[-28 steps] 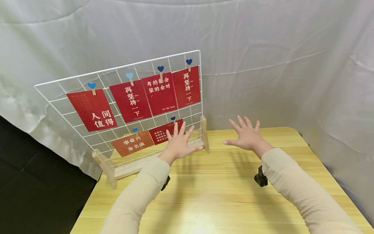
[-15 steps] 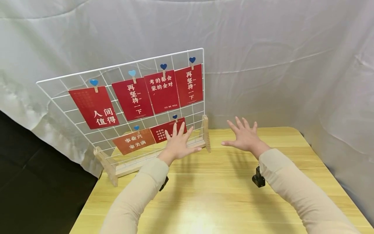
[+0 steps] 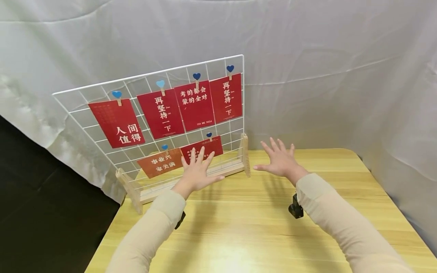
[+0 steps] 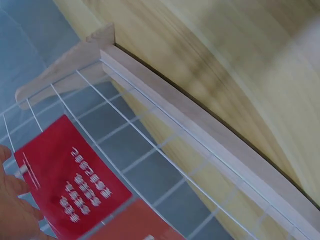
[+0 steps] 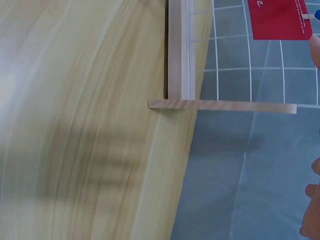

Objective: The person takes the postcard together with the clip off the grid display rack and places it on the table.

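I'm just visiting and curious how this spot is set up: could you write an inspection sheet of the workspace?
Surface: wood-grain tabletop, hands' shadows on it
Job's things: white wire grid on wooden stand; blue heart-topped clips on five red cards and one orange card, all with Chinese lettering
Clutter: nothing seen
Hands: left hand spread before the lower cards, contact unclear; right hand spread, holding nothing
Cables: nothing seen
Surroundings: grey curtain; black area at left
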`<action>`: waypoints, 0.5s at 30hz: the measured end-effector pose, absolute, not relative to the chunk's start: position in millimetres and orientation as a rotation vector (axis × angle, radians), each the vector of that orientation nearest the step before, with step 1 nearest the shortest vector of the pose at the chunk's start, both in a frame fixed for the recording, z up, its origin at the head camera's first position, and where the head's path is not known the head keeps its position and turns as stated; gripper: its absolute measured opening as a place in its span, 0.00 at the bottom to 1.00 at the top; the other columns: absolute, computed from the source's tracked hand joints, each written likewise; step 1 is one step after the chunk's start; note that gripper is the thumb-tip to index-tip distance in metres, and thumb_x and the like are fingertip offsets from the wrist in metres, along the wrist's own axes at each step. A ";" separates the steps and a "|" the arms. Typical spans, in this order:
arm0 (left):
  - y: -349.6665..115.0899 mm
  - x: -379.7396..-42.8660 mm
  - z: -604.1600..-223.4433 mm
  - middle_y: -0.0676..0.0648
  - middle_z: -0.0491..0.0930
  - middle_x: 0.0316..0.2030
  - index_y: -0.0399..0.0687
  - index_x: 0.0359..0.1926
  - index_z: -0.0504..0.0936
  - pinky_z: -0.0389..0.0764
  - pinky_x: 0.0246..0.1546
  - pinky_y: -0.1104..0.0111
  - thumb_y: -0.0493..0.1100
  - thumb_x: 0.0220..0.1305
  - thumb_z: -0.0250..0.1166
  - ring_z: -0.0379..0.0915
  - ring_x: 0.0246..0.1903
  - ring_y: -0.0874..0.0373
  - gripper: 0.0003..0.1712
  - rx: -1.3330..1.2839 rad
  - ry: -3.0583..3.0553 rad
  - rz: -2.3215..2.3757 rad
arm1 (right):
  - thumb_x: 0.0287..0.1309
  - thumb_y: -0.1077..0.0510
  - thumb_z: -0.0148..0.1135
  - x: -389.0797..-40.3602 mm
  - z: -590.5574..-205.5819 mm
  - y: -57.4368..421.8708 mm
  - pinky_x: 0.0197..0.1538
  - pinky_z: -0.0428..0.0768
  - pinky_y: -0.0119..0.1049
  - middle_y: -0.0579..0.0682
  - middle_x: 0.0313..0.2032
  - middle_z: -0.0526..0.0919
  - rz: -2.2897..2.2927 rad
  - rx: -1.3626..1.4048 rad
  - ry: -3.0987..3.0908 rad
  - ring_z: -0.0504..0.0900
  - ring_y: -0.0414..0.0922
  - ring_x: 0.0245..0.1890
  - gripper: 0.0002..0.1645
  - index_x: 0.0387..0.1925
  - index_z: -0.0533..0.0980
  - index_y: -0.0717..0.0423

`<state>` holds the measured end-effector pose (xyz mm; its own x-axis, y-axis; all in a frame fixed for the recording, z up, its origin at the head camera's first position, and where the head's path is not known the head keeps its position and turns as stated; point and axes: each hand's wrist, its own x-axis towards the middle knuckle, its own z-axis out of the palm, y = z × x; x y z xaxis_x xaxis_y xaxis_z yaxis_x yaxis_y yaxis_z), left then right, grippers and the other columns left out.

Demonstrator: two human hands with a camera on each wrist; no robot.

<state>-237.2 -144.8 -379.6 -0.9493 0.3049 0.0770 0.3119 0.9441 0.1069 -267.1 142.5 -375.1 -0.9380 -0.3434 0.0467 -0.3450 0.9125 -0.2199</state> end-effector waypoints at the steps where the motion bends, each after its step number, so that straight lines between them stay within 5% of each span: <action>1: -147.6 -235.9 -380.0 0.43 0.37 0.65 0.59 0.65 0.47 0.33 0.49 0.36 0.81 0.40 0.36 0.25 0.61 0.40 0.54 -0.477 -3.039 -0.179 | 0.43 0.27 0.47 -267.3 -375.5 140.9 0.50 0.24 0.65 0.62 0.64 0.36 0.364 0.556 -3.063 0.34 0.63 0.61 0.55 0.65 0.43 0.51; 15: -196.2 -216.6 -384.6 0.41 0.37 0.65 0.57 0.66 0.48 0.31 0.47 0.34 0.78 0.43 0.42 0.24 0.61 0.39 0.52 -0.383 -3.020 -0.201 | 0.35 0.18 0.38 -273.8 -375.0 119.9 0.51 0.27 0.65 0.61 0.64 0.36 0.381 0.596 -3.067 0.34 0.62 0.61 0.62 0.65 0.43 0.51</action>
